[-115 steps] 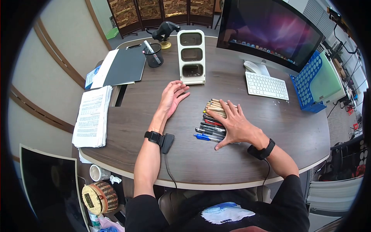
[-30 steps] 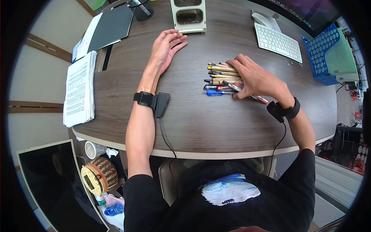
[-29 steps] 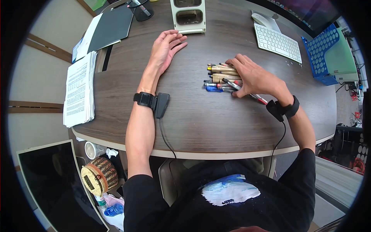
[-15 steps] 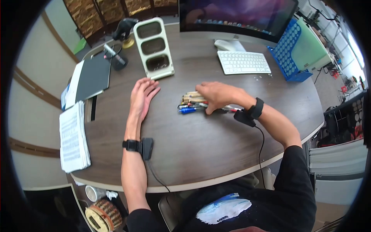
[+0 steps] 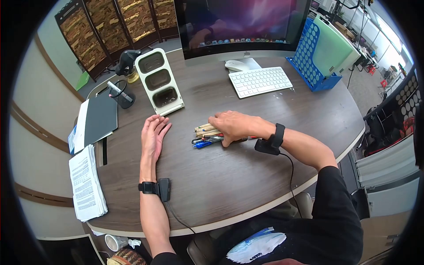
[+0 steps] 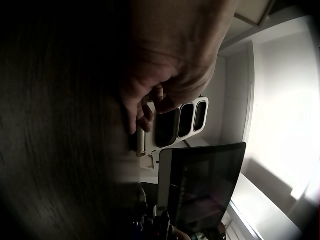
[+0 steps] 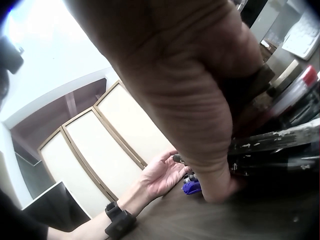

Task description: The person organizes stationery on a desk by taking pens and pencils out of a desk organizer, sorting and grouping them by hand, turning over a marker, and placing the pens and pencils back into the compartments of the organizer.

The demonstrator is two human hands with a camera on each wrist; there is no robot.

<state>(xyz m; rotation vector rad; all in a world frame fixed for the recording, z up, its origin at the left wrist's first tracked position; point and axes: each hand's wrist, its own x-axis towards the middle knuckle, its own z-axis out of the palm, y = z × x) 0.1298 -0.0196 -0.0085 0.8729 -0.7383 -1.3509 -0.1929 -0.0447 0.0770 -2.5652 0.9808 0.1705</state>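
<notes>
My right hand (image 5: 237,126) arches over a bundle of pencils (image 5: 204,130) and pens on the desk, its thumb and fingers gathered round them. A blue pen (image 5: 202,144) sticks out at the near left of the bundle. In the right wrist view, the pens' other ends (image 7: 280,142) come out past the palm. My left hand (image 5: 153,138) rests on the desk with loosely bent fingers and holds nothing. Its fingertips lie right at the base of a white three-compartment holder (image 5: 172,81), which leans back with its dark compartments facing me.
A mesh pen cup (image 5: 126,100), dark folder (image 5: 101,119) and paper stack (image 5: 86,181) are at left. Behind the bundle are a keyboard (image 5: 260,82), mouse (image 5: 236,66) and monitor (image 5: 247,26). A blue file rack (image 5: 304,57) stands at right. Cables run from both wrist cameras.
Earlier my right hand lay spread over a flat row of pens and pencils; now its fingers are drawn round them in a tighter bundle. The left hand stays by the holder. The head view has shifted.
</notes>
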